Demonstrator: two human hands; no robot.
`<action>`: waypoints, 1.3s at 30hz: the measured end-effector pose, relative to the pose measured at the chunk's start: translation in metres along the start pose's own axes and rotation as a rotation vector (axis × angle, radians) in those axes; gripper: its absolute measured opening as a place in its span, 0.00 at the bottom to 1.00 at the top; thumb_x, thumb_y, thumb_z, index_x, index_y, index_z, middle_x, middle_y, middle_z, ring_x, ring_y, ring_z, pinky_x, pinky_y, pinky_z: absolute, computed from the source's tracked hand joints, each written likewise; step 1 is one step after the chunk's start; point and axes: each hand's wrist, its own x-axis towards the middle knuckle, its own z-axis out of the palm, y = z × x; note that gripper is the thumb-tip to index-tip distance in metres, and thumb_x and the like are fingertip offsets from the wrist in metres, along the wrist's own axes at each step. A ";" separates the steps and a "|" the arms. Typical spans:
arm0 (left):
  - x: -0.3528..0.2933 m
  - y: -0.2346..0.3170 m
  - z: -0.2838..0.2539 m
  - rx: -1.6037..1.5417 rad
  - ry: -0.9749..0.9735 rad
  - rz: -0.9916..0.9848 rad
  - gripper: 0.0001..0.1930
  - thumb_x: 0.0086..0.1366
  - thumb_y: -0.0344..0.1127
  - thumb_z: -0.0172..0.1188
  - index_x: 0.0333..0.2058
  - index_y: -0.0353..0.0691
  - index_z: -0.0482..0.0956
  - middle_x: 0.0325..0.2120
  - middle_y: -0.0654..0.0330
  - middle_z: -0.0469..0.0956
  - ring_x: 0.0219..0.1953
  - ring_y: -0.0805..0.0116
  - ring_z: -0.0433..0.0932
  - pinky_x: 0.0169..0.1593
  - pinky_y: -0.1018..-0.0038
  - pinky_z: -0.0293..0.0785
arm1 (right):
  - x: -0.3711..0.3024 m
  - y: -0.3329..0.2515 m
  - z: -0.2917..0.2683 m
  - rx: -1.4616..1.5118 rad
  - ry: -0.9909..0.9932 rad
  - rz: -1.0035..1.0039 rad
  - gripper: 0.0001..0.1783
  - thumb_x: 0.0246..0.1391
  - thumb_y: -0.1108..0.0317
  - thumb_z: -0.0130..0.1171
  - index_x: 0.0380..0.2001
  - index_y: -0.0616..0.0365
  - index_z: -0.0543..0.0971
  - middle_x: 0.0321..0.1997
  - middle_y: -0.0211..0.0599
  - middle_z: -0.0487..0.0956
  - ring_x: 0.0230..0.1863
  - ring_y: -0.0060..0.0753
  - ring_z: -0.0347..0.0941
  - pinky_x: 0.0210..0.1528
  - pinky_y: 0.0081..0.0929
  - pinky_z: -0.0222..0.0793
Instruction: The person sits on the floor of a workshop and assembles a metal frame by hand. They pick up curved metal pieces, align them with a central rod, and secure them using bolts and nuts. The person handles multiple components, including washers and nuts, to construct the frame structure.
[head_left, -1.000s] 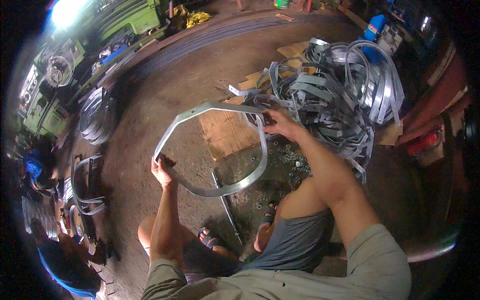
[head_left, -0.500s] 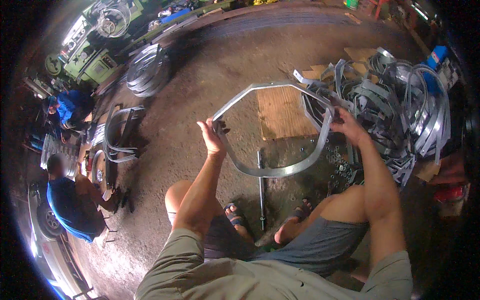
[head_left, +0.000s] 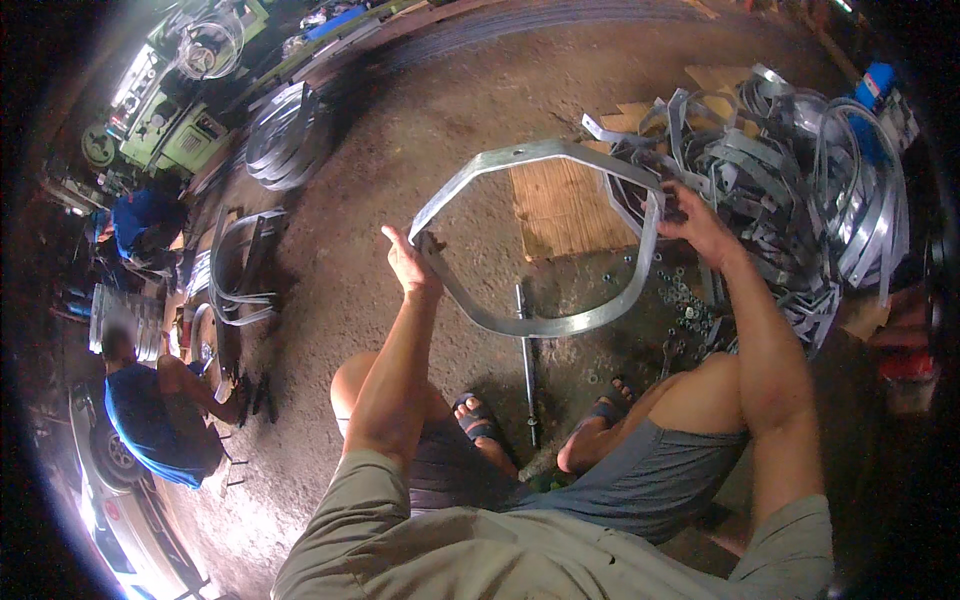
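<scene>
A large metal hoop clamp [head_left: 570,326] is held up in front of my knees. Its far half is bent in angles with a hole in the middle, while the near half is rounded. My left hand [head_left: 410,264] grips the left joint, thumb stretched out and fingers partly hidden behind the band. At the right joint, my right hand [head_left: 702,230] has its fingers curled round the band's end. Beneath the hoop a long metal rod [head_left: 527,370] with a nut near its lower end lies on the floor between my feet.
A cardboard sheet [head_left: 565,215] lies beyond the hoop. Bent metal strips [head_left: 735,170] are heaped at the right, with loose nuts [head_left: 688,312] scattered nearby. Curved bands [head_left: 280,140] are stacked far left. A person in blue [head_left: 160,425] sits at the left; another bends near a green machine [head_left: 190,140].
Both hands have raised and tilted the hoop a little, so the far angled band shows more of its flat face and its hole. My view has shifted slightly too.
</scene>
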 end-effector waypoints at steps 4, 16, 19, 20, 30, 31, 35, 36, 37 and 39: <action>-0.001 0.000 0.015 -0.030 0.003 0.102 0.37 0.68 0.67 0.37 0.39 0.34 0.76 0.23 0.60 0.74 0.25 0.66 0.73 0.29 0.68 0.71 | -0.003 0.008 -0.005 -0.050 0.061 0.112 0.36 0.48 0.68 0.68 0.60 0.53 0.65 0.59 0.33 0.74 0.63 0.39 0.62 0.68 0.40 0.50; -0.014 0.003 0.025 -0.034 0.103 0.189 0.32 0.67 0.66 0.43 0.27 0.38 0.73 0.18 0.61 0.72 0.18 0.72 0.69 0.23 0.73 0.70 | -0.002 0.000 -0.002 -0.022 0.030 0.044 0.36 0.48 0.67 0.69 0.59 0.53 0.65 0.54 0.37 0.75 0.57 0.33 0.68 0.58 0.33 0.64; -0.017 0.007 0.024 0.000 0.161 0.179 0.32 0.68 0.65 0.44 0.25 0.38 0.72 0.16 0.61 0.71 0.16 0.74 0.68 0.20 0.75 0.67 | -0.005 -0.031 -0.001 -0.192 -0.058 0.369 0.26 0.48 0.68 0.68 0.52 0.56 0.73 0.45 0.37 0.78 0.42 0.30 0.74 0.45 0.32 0.71; -0.014 0.006 0.025 -0.020 0.142 0.169 0.31 0.68 0.63 0.44 0.25 0.38 0.72 0.15 0.63 0.70 0.16 0.74 0.68 0.20 0.76 0.67 | -0.008 -0.027 -0.005 -0.212 -0.158 0.382 0.23 0.48 0.68 0.68 0.48 0.56 0.74 0.41 0.36 0.78 0.37 0.28 0.74 0.40 0.30 0.71; -0.021 0.004 0.043 0.035 0.141 0.249 0.23 0.72 0.49 0.50 0.24 0.35 0.73 0.19 0.73 0.66 0.25 0.82 0.61 0.28 0.79 0.57 | -0.050 0.004 0.199 -0.818 -0.643 -0.018 0.21 0.49 0.52 0.66 0.40 0.58 0.79 0.31 0.41 0.81 0.31 0.38 0.78 0.36 0.36 0.73; -0.024 0.004 0.047 -0.013 0.130 0.245 0.22 0.71 0.48 0.51 0.25 0.34 0.74 0.20 0.72 0.68 0.25 0.81 0.62 0.29 0.80 0.59 | -0.052 0.030 0.230 -0.897 -0.698 -0.079 0.22 0.49 0.53 0.65 0.40 0.58 0.79 0.34 0.43 0.81 0.35 0.42 0.77 0.39 0.39 0.72; -0.021 0.002 0.049 -0.006 0.130 0.266 0.19 0.70 0.44 0.54 0.31 0.30 0.80 0.24 0.67 0.74 0.28 0.78 0.67 0.35 0.79 0.67 | -0.077 0.125 0.332 -0.617 -0.732 0.249 0.23 0.49 0.54 0.64 0.41 0.59 0.78 0.45 0.49 0.79 0.48 0.56 0.75 0.49 0.48 0.69; -0.022 -0.003 0.051 0.047 0.115 0.280 0.19 0.70 0.43 0.54 0.31 0.30 0.80 0.25 0.65 0.76 0.29 0.77 0.69 0.36 0.77 0.68 | -0.112 0.153 0.351 -0.370 -0.505 0.327 0.23 0.48 0.54 0.65 0.42 0.60 0.77 0.47 0.51 0.78 0.50 0.57 0.74 0.50 0.49 0.68; -0.024 -0.005 0.064 0.040 0.140 0.352 0.21 0.71 0.46 0.52 0.27 0.33 0.76 0.22 0.69 0.71 0.27 0.80 0.65 0.32 0.77 0.62 | -0.131 0.171 0.361 -0.130 -0.273 0.399 0.24 0.48 0.55 0.65 0.42 0.60 0.76 0.49 0.53 0.78 0.53 0.58 0.73 0.52 0.50 0.68; -0.024 -0.015 0.065 0.162 0.138 0.440 0.24 0.72 0.49 0.50 0.21 0.38 0.70 0.19 0.72 0.65 0.25 0.82 0.60 0.27 0.78 0.56 | -0.128 0.159 0.389 -0.321 -0.198 0.565 0.28 0.47 0.56 0.67 0.47 0.62 0.73 0.49 0.58 0.77 0.53 0.59 0.73 0.51 0.49 0.69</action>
